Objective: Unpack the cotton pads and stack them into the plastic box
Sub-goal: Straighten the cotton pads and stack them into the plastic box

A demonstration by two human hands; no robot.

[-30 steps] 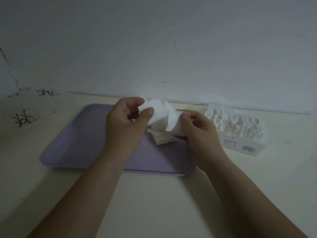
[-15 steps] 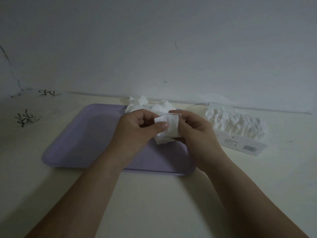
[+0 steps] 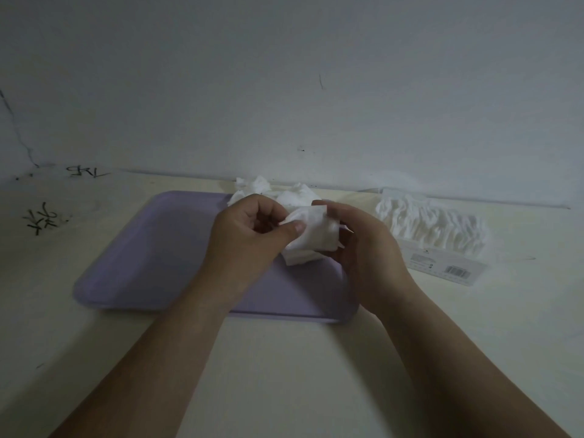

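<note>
The fingers (image 3: pixel 295 228) of the left hand (image 3: pixel 249 238) pinch the near edge of a white cotton pad (image 3: pixel 311 230), with the thumb lying across its face. The right hand (image 3: pixel 366 251) curls round the pad's other side, one fingertip on the upper corner. Both hands grip the same pad, held in the air between them. Whether it is one pad or a few clinging together cannot be told.

The step in hand looks like freeing and flattening a pad before it is stacked. It likely goes best with a light pinch at opposite edges and a slow peel, not a tug, since cotton of this kind probably frays and creases when pulled hard. If a second layer comes along, a sideways slide of the thumb should part it.

Just below the hands a small pile of pads (image 3: pixel 298 263) lies on the purple tray (image 3: pixel 142 263), and the held pad would do well to go down square on that pile, edge to edge, pressed flat with straight fingers.

At the tray's far edge sits a crumpled white heap (image 3: pixel 284 192) — pads or wrapping, it is not clear which. To the right, the opened packet (image 3: pixel 433 226) rests on the bench (image 3: pixel 284 374) against the wall, with more pads inside. No plastic box shows plainly — so the stack may have to be carried over later, and a tidy pile now would make that easier.
</note>
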